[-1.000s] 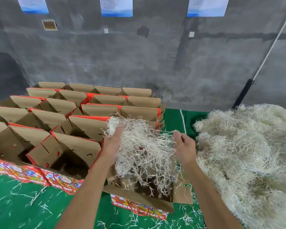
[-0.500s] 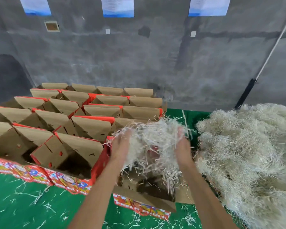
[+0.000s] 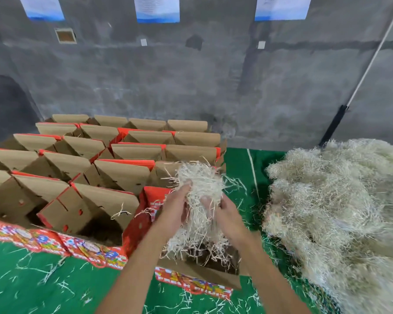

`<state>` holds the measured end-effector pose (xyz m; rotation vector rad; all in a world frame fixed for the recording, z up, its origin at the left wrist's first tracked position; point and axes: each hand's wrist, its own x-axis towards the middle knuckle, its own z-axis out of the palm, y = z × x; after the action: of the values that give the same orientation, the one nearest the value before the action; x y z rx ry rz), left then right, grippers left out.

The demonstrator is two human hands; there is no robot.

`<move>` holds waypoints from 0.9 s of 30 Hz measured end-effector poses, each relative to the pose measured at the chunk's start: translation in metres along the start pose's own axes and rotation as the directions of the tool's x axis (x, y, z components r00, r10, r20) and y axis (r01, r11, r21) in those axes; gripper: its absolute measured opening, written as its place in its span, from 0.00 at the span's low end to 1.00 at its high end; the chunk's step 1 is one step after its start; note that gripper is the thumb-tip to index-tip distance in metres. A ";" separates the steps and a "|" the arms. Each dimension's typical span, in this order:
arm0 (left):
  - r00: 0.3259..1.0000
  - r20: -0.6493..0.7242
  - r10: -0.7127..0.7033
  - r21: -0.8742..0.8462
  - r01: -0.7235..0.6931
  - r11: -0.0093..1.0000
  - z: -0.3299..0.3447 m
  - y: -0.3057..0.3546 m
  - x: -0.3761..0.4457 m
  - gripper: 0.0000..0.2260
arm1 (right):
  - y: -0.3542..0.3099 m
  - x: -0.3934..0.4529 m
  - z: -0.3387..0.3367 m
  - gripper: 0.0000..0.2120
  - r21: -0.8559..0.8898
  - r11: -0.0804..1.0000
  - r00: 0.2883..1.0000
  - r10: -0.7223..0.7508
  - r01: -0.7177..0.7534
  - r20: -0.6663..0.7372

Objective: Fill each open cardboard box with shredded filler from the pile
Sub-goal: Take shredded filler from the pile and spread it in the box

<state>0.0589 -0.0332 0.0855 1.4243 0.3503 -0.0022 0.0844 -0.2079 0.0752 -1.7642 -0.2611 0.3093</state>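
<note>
A clump of pale shredded filler (image 3: 200, 189) is squeezed between my left hand (image 3: 174, 206) and my right hand (image 3: 224, 213), both cupped round it with palms facing each other. Strands hang from the clump into the open cardboard box (image 3: 197, 276) directly below, at the near right end of the rows, where some filler lies inside. The big filler pile (image 3: 336, 211) lies to the right on the green mat.
Several rows of open brown boxes with red printed sides (image 3: 82, 168) stand to the left and behind, flaps up. Loose strands litter the green mat (image 3: 32, 279). A grey concrete wall stands behind, with a white pole (image 3: 370, 57) leaning at the right.
My hands have come closer together, pressing the loose spread of filler into a tighter clump and lowering it toward the near box.
</note>
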 end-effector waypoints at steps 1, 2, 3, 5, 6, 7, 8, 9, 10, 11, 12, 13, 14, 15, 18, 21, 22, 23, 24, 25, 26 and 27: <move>0.999 -0.034 0.035 0.119 -0.030 0.992 0.005 -0.003 -0.001 0.27 | -0.001 -0.003 0.005 0.12 0.034 0.999 1.000 0.003 -0.004 0.031; 0.991 -0.064 0.120 0.181 -0.107 0.978 0.003 -0.002 -0.001 0.27 | -0.002 -0.004 0.001 0.08 0.082 0.997 1.000 0.008 -0.009 0.009; 0.978 -0.097 0.186 0.192 -0.165 0.967 -0.006 0.001 0.001 0.25 | -0.003 -0.005 -0.009 0.04 0.129 0.992 0.999 0.021 -0.015 -0.047; 0.966 -0.199 0.167 0.065 -0.158 0.985 -0.034 0.009 0.004 0.23 | -0.001 -0.003 -0.033 0.10 0.227 0.974 0.970 0.073 -0.020 -0.231; 0.968 -0.218 0.124 -0.039 -0.135 0.990 -0.047 0.009 0.005 0.24 | 0.003 -0.003 -0.041 0.11 0.277 0.961 0.940 0.115 -0.022 -0.322; 0.975 -0.201 0.091 -0.104 -0.114 0.988 -0.054 0.007 0.006 0.28 | 0.005 -0.002 -0.043 0.10 0.319 0.946 0.913 0.169 -0.046 -0.370; 0.987 -0.143 0.078 -0.093 -0.092 0.991 -0.054 0.002 0.005 0.33 | 0.004 -0.003 -0.040 0.12 0.342 0.936 0.919 0.201 -0.078 -0.340; 0.995 -0.075 0.061 -0.055 -0.065 0.996 -0.048 -0.007 0.005 0.40 | 0.002 -0.003 -0.031 0.20 0.368 0.924 0.947 0.204 -0.103 -0.247; 0.999 -0.027 0.034 -0.014 -0.035 0.999 -0.035 -0.015 0.004 0.45 | 0.002 -0.002 -0.020 0.25 0.388 0.911 0.970 0.207 -0.142 -0.131; 1.000 0.008 0.014 0.031 -0.014 0.999 -0.019 -0.022 0.001 0.49 | 0.004 -0.002 -0.007 0.26 0.363 0.913 0.976 0.215 -0.186 -0.042; 0.999 0.019 0.031 0.083 -0.033 0.996 -0.006 -0.029 0.000 0.51 | 0.008 -0.003 0.004 0.25 0.303 0.935 0.982 0.188 -0.186 0.022; 0.996 0.006 0.091 0.139 -0.091 0.986 0.000 -0.033 0.000 0.50 | 0.009 -0.006 0.009 0.23 0.169 0.972 0.986 0.162 -0.164 0.029; 0.985 -0.031 0.169 0.172 -0.161 0.972 -0.003 -0.032 0.000 0.45 | 0.010 -0.009 0.006 0.19 0.064 0.990 0.992 0.124 -0.124 -0.007; 0.969 -0.085 0.234 0.170 -0.217 0.961 -0.012 -0.027 0.000 0.36 | 0.015 -0.008 -0.002 0.13 0.039 0.996 0.993 0.086 -0.083 -0.077; 0.932 -0.263 0.250 0.085 -0.236 0.968 -0.060 -0.012 -0.003 0.14 | 0.027 -0.007 -0.039 0.09 0.283 0.958 0.957 0.122 -0.044 -0.265; 0.975 -0.141 0.172 -0.023 -0.177 0.984 -0.069 -0.012 -0.013 0.17 | 0.045 -0.003 -0.038 0.18 0.298 0.950 0.949 0.176 -0.094 -0.263; 0.990 -0.078 0.116 0.033 -0.113 0.993 -0.057 -0.018 -0.017 0.23 | 0.048 -0.004 -0.024 0.19 0.203 0.972 0.973 0.157 -0.121 -0.168; 0.996 -0.062 0.059 0.119 -0.052 0.992 -0.042 -0.024 -0.020 0.25 | 0.054 -0.004 -0.008 0.18 0.130 0.981 0.988 0.150 -0.144 -0.035; 0.996 -0.076 0.043 0.190 -0.028 0.981 -0.029 -0.029 -0.024 0.24 | 0.055 -0.006 0.008 0.19 0.098 0.980 0.981 0.164 -0.174 0.103; 0.994 -0.073 0.081 0.223 -0.063 0.973 -0.019 -0.033 -0.028 0.23 | 0.060 -0.006 0.020 0.20 0.072 0.978 0.964 0.179 -0.197 0.198; 0.983 -0.055 0.173 0.211 -0.158 0.965 -0.016 -0.038 -0.030 0.26 | 0.064 -0.008 0.025 0.20 0.027 0.977 0.954 0.203 -0.214 0.222; 0.964 -0.070 0.257 0.173 -0.242 0.955 -0.019 -0.038 -0.032 0.29 | 0.069 -0.007 0.023 0.17 -0.004 0.978 0.963 0.206 -0.209 0.173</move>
<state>0.0161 -0.0268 0.0541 1.6270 0.2474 0.2464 0.0709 -0.2040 0.0038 -1.7558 -0.1972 0.6162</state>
